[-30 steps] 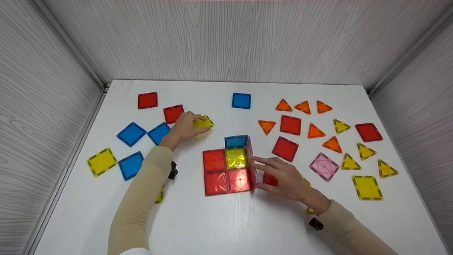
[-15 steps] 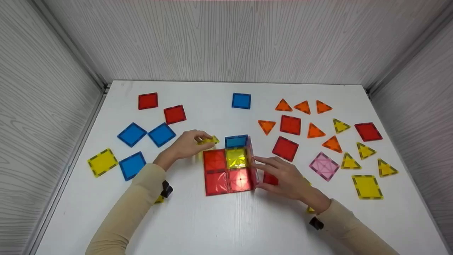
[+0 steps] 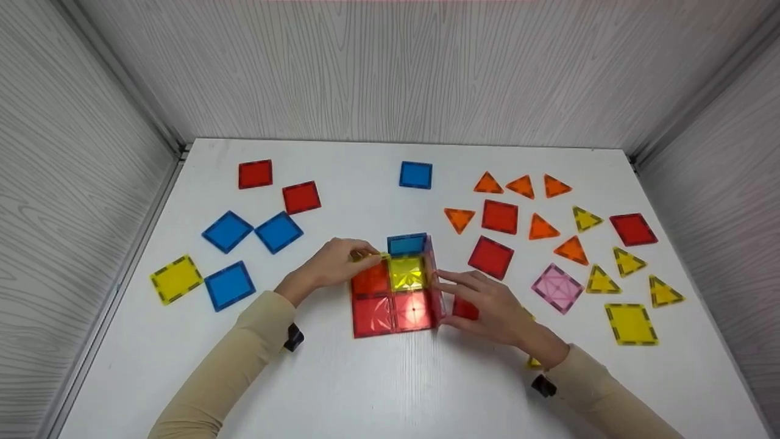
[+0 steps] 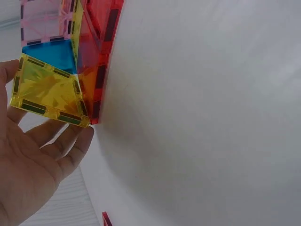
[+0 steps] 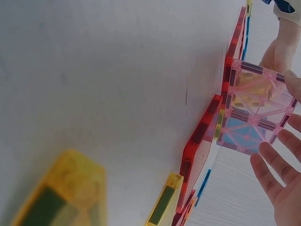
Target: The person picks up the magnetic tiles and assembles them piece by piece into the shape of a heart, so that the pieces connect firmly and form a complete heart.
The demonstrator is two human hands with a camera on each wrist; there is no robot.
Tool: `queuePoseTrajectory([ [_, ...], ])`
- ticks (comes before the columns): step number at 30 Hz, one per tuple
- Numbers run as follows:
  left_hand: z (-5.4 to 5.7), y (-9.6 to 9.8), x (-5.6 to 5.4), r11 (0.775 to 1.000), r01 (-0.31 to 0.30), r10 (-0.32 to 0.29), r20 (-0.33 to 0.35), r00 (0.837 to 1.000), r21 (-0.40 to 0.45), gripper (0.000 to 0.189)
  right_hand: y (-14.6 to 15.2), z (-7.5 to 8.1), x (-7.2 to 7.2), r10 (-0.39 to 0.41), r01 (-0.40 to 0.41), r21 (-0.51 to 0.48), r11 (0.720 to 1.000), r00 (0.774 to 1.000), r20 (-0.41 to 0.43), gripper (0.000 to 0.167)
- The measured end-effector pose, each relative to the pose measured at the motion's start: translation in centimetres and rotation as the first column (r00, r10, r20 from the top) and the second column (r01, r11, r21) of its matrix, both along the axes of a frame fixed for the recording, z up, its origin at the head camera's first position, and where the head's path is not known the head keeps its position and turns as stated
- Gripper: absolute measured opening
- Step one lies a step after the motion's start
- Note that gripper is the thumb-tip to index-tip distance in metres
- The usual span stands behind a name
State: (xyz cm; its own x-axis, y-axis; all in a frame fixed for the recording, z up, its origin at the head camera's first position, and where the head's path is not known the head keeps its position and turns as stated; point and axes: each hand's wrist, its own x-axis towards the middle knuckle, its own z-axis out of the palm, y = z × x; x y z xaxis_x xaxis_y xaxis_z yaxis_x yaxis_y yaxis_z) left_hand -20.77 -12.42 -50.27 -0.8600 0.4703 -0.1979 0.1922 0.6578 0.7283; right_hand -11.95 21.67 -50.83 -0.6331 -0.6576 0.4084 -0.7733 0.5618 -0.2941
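Note:
My left hand (image 3: 332, 265) pinches a yellow square magnetic tile (image 4: 47, 94) between thumb and fingers. That tile stands tilted at the back edge of a flat base, beside an upright blue tile (image 3: 406, 245). Three red tiles (image 3: 373, 317) and one yellow tile (image 3: 406, 273) make up the base. Along its right side stand two pink square tiles (image 5: 256, 89), edge to edge. The fingertips of my right hand (image 3: 487, 305) touch their outer face, fingers spread and fairly straight. In the head view the left fingers partly hide the held tile.
Loose blue tiles (image 3: 227, 231) and red tiles (image 3: 301, 197) lie to the left. On the right are orange triangles (image 3: 489, 183), yellow triangles (image 3: 603, 280), a flat pink tile (image 3: 557, 288) and a red tile (image 3: 466, 308) under the right hand. Wall panels (image 3: 390, 73) enclose the table.
My left hand has brought the yellow tile from behind left, rightward and toward me, to the base's back edge, tipping it up. My right hand has stayed at the pink tiles.

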Motion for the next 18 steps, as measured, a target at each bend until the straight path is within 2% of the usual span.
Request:
queuePoseTrajectory([
  [7, 0.6, -0.3, -0.4, 0.999, -0.012, 0.014, -0.060, 0.998, 0.031, 0.036, -0.1, 0.3, 0.1, -0.018, 0.018, 0.017, 1.000, 1.000, -0.008, 0.074],
  [14, 0.8, -0.2, -1.2, 0.999, -0.030, 0.033, -0.164, 0.986, 0.020, 0.029, -0.1, 0.2, 0.1, -0.019, 0.019, 0.010, 1.000, 1.000, -0.004, 0.072],
  [18, 0.8, -0.1, -1.5, 1.000, -0.029, 0.030, -0.174, 0.984, 0.005, 0.026, -0.1, 0.0, 0.1, -0.014, 0.014, -0.001, 1.000, 1.000, -0.008, 0.072],
])
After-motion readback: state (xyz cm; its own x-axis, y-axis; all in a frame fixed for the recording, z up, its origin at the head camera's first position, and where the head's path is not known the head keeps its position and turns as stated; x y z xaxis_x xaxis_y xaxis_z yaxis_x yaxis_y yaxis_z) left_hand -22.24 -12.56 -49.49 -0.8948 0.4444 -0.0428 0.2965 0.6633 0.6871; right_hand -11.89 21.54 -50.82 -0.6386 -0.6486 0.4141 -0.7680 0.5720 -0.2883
